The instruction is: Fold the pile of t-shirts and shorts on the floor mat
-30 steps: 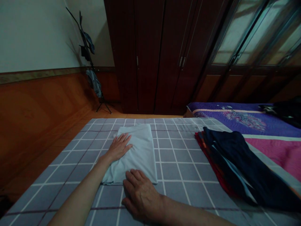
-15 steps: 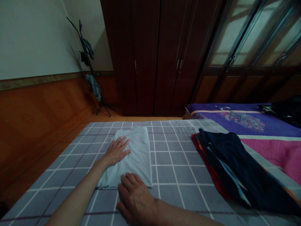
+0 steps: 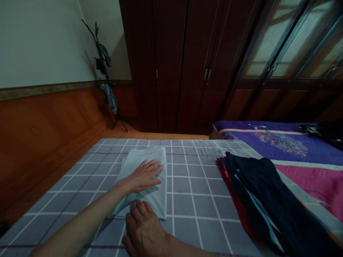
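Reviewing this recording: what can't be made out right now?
In the head view:
Pale cloth: part hidden by the left hand.
Right hand: palm hidden by its own back.
Navy garment: one end cut off by picture edge.
Black bundle: too dark; cut off at right.

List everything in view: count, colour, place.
Cloth: 1, pale, folded on sheet
Sheet: 1, grey checked, foreground
Clothes: 1 pile, navy, red, blue, right
Bedding: 1, purple, pink, right
Bundle: 1, dark, on bedding
Wardrobe: 1, dark brown, back
Panes: several, pale, upper right
Stand: 1, black, back left
Hanging items: several, blue, black, on stand
Wall: 1, pale above orange, left
Floor: 1, orange, behind sheet
Left hand: 1, bare, over cloth
Right hand: 1, bare, cloth's near edge
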`<state>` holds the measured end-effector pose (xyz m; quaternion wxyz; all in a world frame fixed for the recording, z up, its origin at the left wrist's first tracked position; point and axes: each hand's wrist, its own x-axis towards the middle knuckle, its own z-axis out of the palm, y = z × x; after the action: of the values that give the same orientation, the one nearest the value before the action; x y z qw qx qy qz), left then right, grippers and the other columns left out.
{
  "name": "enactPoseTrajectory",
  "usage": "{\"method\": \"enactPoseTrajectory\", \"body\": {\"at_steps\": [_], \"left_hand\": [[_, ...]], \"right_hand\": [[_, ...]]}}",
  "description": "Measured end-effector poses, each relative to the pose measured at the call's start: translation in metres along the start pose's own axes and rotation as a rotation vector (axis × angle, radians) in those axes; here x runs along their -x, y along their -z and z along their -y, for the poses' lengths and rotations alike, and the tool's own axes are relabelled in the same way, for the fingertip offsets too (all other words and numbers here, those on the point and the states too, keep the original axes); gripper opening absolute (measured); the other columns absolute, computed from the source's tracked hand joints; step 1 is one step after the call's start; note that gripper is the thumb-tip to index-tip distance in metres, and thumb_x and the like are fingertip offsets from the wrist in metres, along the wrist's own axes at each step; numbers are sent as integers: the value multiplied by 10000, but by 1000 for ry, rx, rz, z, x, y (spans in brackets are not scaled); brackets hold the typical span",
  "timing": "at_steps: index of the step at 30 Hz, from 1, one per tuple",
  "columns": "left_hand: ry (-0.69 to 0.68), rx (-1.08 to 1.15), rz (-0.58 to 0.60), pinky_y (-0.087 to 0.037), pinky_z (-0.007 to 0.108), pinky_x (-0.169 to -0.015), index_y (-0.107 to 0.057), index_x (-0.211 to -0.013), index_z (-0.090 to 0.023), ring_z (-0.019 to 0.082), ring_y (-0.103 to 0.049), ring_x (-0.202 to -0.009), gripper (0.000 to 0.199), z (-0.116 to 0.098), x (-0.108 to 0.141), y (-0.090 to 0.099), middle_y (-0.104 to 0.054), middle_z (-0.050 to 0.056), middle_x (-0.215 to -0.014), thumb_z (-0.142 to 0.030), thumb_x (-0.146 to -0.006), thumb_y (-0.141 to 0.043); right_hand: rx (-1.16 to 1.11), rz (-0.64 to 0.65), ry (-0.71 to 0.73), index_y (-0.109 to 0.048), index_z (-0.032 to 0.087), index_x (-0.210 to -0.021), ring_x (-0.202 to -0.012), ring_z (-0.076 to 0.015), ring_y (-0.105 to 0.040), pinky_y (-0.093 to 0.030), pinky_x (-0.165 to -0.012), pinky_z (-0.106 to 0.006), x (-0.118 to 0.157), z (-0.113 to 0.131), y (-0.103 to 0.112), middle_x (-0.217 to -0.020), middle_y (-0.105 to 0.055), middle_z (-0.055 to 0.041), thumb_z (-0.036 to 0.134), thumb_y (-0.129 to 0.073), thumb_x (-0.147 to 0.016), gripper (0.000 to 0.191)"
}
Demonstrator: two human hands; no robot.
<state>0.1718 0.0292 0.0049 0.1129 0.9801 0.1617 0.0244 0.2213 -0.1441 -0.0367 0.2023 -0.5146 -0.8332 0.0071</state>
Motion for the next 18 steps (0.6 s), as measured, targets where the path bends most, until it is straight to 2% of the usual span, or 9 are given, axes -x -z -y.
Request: {"method": "enactPoseTrajectory", "body": {"at_steps": [3, 7, 10, 14, 18], "left_hand": [[-23, -6, 52, -74, 474, -1140, -286, -1460, -273, 256, -133, -1431, 657, -1, -30, -8, -199, 86, -1547, -594, -899, -406], [0, -58, -6, -69, 472, -1138, -283, -1462, -261, 255, -109, -1435, 655, 13, -72, -17, -178, 91, -1554, -597, -906, -376], [28, -73, -8, -74, 486, -1134, -260, -1470, -245, 267, -119, -1431, 652, 20, -93, -23, -191, 87, -1554, -595, -923, -320], [61, -83, -22, -38, 475, -1139, -236, -1477, -251, 261, -77, -1437, 663, 21, -102, -33, -139, 66, -1568, -613, -923, -283], [85, -86, -43, -58, 439, -1146, -210, -1482, -277, 237, -91, -1437, 679, 24, -97, -31, -151, 38, -1568, -647, -914, -248]], "right_hand": [[6, -23, -8, -514, 72, -1161, -1194, -325, -428, -347, -1034, -457, 1, 1, -2, -1283, -491, -191, 417, -487, -860, 458], [21, -41, 3, -523, 60, -1160, -1196, -334, -431, -348, -1036, -467, 0, 0, -5, -1286, -493, -199, 419, -505, -844, 479], [39, -42, 12, -535, 50, -1149, -1196, -343, -435, -347, -1036, -470, 1, 0, -4, -1278, -500, -205, 413, -498, -850, 472], [41, -36, 7, -527, 42, -1176, -1196, -345, -440, -348, -1037, -468, 1, 1, -1, -1282, -503, -203, 409, -491, -855, 488], [28, -35, 7, -532, 44, -1178, -1202, -343, -446, -348, -1045, -465, 0, 1, -1, -1291, -506, -202, 411, -503, -850, 493]]}}
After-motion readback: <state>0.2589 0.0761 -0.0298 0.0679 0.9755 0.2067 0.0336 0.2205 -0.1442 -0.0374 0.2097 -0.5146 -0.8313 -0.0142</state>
